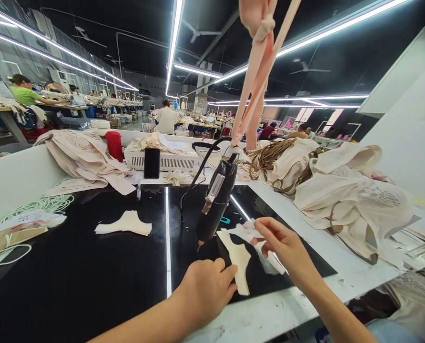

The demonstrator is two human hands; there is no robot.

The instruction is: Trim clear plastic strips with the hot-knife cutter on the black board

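Observation:
My left hand lies low over the black work surface, fingers curled, with thumb and fingertips at the left edge of a cream cut fabric piece. Further right, my right hand pinches a thin, whitish, partly see-through strip; its exact kind is unclear. More whitish pieces lie beneath that hand. A black hand-held tool with a pointed tip hangs from knotted pink fabric bands, tip down, just beyond my left hand. Another cream piece rests flat on the left.
Cream fabric heaps stand at the back left and right. Behind the black surface are a phone leaning on a white box and a red container. Green cord lies left. People sit further off.

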